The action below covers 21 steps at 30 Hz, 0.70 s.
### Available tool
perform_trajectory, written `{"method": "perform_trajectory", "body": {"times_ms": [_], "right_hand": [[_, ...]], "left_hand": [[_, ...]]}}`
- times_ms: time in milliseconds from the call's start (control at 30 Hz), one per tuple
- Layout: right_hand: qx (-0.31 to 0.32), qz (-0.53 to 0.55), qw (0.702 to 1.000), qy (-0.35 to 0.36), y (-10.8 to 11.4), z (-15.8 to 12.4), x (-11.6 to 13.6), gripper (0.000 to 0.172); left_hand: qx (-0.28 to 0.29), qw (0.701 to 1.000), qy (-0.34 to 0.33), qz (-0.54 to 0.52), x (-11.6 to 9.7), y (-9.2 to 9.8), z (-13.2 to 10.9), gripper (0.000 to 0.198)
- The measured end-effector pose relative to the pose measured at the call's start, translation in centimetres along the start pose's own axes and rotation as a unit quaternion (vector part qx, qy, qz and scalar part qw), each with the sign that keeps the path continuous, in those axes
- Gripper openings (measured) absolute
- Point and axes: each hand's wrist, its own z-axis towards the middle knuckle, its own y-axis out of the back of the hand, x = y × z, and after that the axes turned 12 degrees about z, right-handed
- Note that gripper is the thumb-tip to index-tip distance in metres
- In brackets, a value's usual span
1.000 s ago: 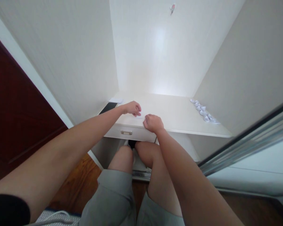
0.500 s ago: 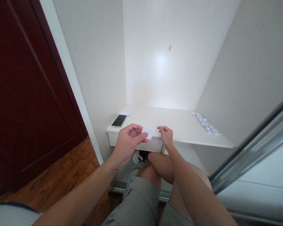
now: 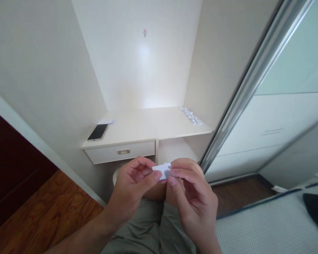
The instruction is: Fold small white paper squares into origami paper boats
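A small white piece of paper (image 3: 161,170) is held up in front of the desk, above my lap. My left hand (image 3: 137,181) pinches its left side, with the thumb on the near face. At the paper's right edge, my right hand (image 3: 192,197) grips with thumb and fingertips. Both hands are closed on the same piece. A row of small folded white papers (image 3: 191,115) lies along the desk's right side. More flat white paper (image 3: 105,121) rests at the desk's left, behind a phone (image 3: 98,132).
The white desk (image 3: 140,123) has a drawer (image 3: 122,151) at its left front and an open shelf beneath its right part. A metal door frame (image 3: 243,84) rises at the right. A light woven bed surface (image 3: 270,222) lies at lower right, with wooden floor (image 3: 53,211) at lower left.
My view has turned right. My right hand has come from the desk edge to the paper and taken hold of it. My left hand still holds the paper, now closer to my lap.
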Motion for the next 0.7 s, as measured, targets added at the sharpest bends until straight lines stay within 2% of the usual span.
{"method": "perform_trajectory", "body": {"times_ms": [100, 200, 300, 367, 433, 500, 600, 700], "right_hand": [[0.024, -0.009, 1.000, -0.018, 1.0, 0.0, 1.2, 0.030], [0.039, 0.009, 0.999, -0.023, 1.5, 0.2, 2.1, 0.031], [0.068, 0.020, 0.996, -0.045, 1.7, 1.1, 2.4, 0.027], [0.090, 0.027, 0.994, -0.063, 1.6, 2.2, 2.0, 0.025], [0.104, 0.050, 0.991, -0.071, 1.3, 3.4, 1.1, 0.026], [0.113, 0.078, 0.988, -0.075, 0.8, 4.7, -0.3, 0.029], [0.136, 0.088, 0.983, -0.083, 0.0, 6.9, -2.9, 0.028], [0.160, 0.080, 0.980, -0.089, -0.9, 9.6, -6.1, 0.027]], "left_hand": [[0.026, 0.999, -0.030, 0.017, -0.1, -1.1, -1.1, 0.012], [0.003, 0.990, -0.114, 0.082, -0.7, -1.3, -1.9, 0.022], [0.003, 0.959, -0.214, 0.186, -1.6, -0.6, -1.8, 0.031], [0.018, 0.941, -0.243, 0.234, -2.2, 0.0, -1.2, 0.026], [0.013, 0.941, -0.237, 0.243, -2.7, 0.7, -0.3, 0.019], [-0.003, 0.954, -0.210, 0.216, -2.9, 1.3, 1.0, 0.016], [0.000, 0.973, -0.152, 0.176, -2.5, 2.6, 3.6, 0.021], [0.004, 0.972, -0.128, 0.198, -1.4, 4.1, 7.1, 0.026]]}}
